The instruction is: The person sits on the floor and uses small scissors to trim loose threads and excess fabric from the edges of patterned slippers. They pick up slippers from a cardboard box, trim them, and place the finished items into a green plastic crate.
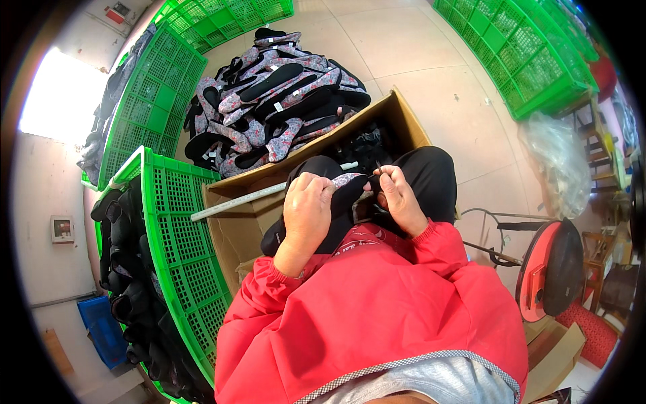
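Over my lap, my left hand (pixel 308 210) is closed on a floral slipper (pixel 346 180) with a black sole, its fingers gripping the patterned edge. My right hand (pixel 400 196) is at the slipper's other end, thumb and fingers pinched together. A thin dark pointed tool (pixel 379 167) pokes up from those fingers; its exact kind is too small to make out. Beyond my knees, similar floral slippers with black soles lie in a large pile (pixel 276 101) on the floor.
A cardboard box (pixel 309 153) stands before my knees with black pieces inside and a pale rod (pixel 249 200) across it. Green crates (pixel 182 229) full of dark pieces line the left; another green crate (pixel 515 54) is far right. A red-and-black round stool (pixel 552 269) stands at my right.
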{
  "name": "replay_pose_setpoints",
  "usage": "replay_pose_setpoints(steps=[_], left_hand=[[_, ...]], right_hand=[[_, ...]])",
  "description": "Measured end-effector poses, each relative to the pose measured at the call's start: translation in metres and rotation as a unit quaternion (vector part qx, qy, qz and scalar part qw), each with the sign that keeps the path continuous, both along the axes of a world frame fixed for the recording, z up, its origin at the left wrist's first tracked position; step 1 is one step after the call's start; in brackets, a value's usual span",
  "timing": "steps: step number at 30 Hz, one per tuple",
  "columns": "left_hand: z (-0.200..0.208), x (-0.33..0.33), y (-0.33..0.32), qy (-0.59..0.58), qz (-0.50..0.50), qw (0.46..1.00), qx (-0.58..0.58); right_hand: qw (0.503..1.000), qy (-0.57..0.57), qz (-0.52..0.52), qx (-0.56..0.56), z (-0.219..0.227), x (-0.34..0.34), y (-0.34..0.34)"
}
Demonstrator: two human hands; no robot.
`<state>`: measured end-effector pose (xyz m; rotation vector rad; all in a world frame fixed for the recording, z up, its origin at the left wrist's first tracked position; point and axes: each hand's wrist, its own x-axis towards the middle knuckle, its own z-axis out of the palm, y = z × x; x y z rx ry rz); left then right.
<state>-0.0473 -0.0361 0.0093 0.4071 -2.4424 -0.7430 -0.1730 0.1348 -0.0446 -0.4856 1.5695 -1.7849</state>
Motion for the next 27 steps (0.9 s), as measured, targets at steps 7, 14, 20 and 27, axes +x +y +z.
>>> replay_pose_setpoints(steps=[7, 14, 20, 27], left_hand=[[0.002, 0.000, 0.002, -0.009, 0.000, 1.000, -0.004], [0.002, 0.000, 0.002, -0.026, -0.011, 1.000, 0.006], [0.001, 0.000, 0.002, -0.028, -0.007, 1.000, 0.006], [0.002, -0.002, 0.003, -0.031, 0.003, 1.000, 0.005]], right_hand=[[0.993, 0.113, 0.037, -0.002, 0.001, -0.005, -0.003], [0.968, 0.143, 0.191, 0.073, 0.036, -0.014, -0.007], [0.937, 0.227, 0.206, 0.166, 0.050, -0.016, -0.015], [0.929, 0.268, 0.181, 0.179, 0.049, -0.014, -0.015]])
